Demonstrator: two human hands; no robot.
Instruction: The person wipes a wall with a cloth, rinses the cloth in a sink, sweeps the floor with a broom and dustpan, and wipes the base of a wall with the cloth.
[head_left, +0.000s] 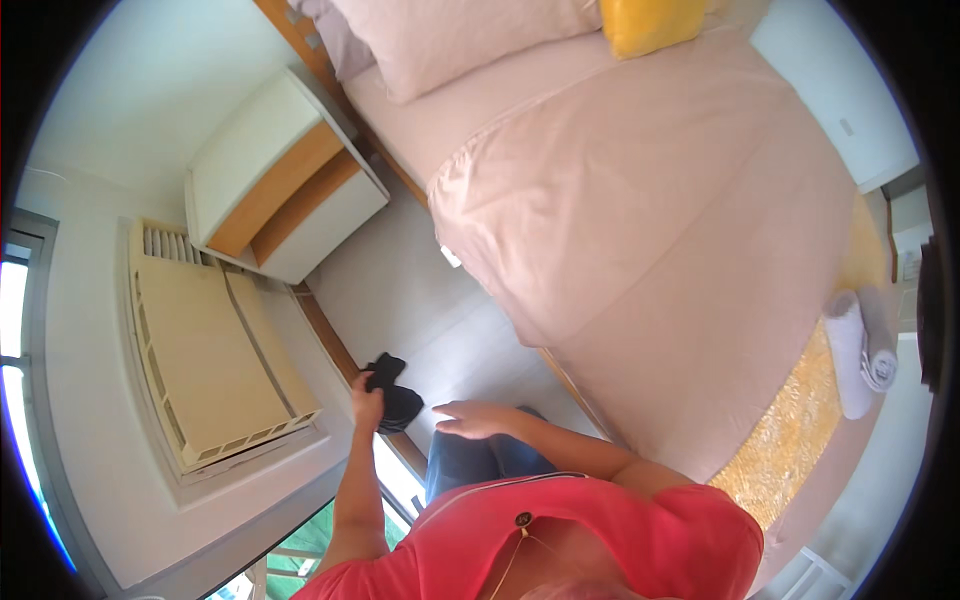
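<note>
In my left hand (367, 405) is a bundle of black cloth (394, 397), gripped at its left side. The cloth hangs over the floor beside the wall's wooden skirting; its exact kind cannot be told. Just to the right of the cloth, my right hand (474, 419) is held in front of my jeans with nothing in it. Its fingers point left, apart from the cloth.
A bed with a pink cover (622, 210) fills the right side. Pink and yellow pillows (651, 26) lie at its head, rolled towels (851, 352) near its foot. A white nightstand (262, 165) and a beige wall air conditioner (210, 352) stand left of the grey floor (442, 315).
</note>
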